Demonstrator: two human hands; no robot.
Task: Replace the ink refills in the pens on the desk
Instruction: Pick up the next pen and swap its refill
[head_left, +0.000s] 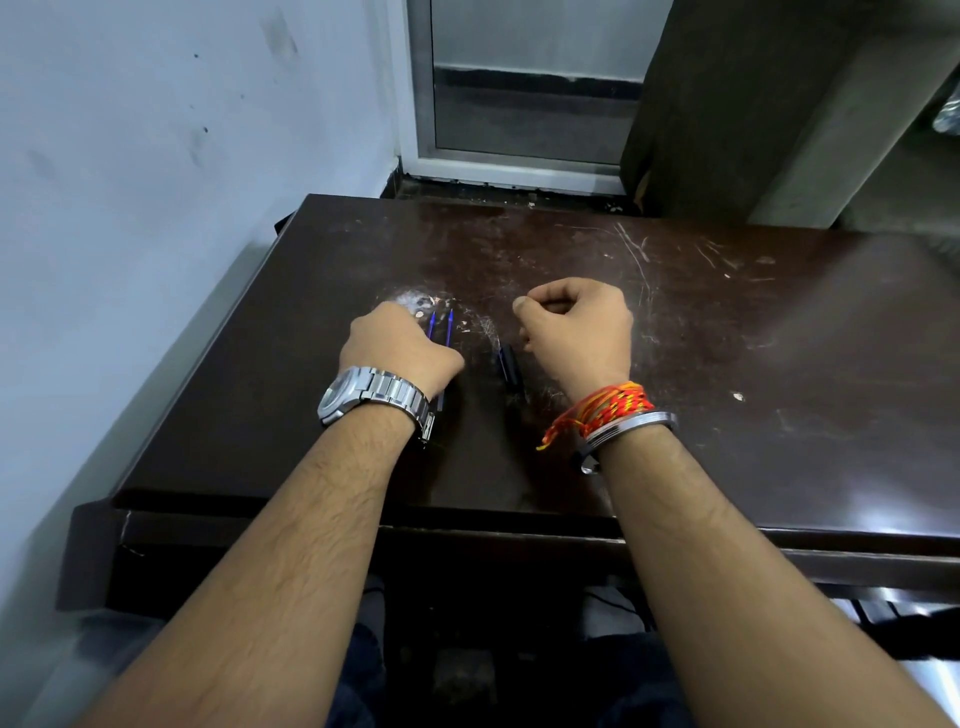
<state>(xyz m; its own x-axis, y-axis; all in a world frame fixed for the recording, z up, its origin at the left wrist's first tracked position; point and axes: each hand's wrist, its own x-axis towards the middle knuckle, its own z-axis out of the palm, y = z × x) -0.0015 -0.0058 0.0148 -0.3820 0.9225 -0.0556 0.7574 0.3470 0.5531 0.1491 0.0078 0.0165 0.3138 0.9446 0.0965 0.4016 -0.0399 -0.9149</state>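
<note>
Desk (727, 364): dark brown top, scratched and scuffed, whitish smear near centre; left edge close along a pale wall (130, 182).
Window (524, 104): metal-framed pane beyond far desk edge, sill level with the top.
Left hand (400, 345): knuckles up, resting on desk left of centre, lying over the near part of the refills; fingers curled under, whether pinching anything cannot be told.
Right hand (574, 327): loose fist, thumb against forefinger, raised just right of the dark pen; closed, nothing visible in the grip.
Watch (374, 397): steel link band on left wrist.
Threads and bangle (608, 415): red-and-yellow cords plus a metal bangle on right wrist.
Dark pen (509, 366): short black-blue piece flat on desk between the two hands, near the right thumb, not touched; cap or barrel cannot be told.
Refills (440, 327): two thin blue sticks side by side on desk, tips pointing away, projecting past the left hand; a tail end visible near the left wrist.
</note>
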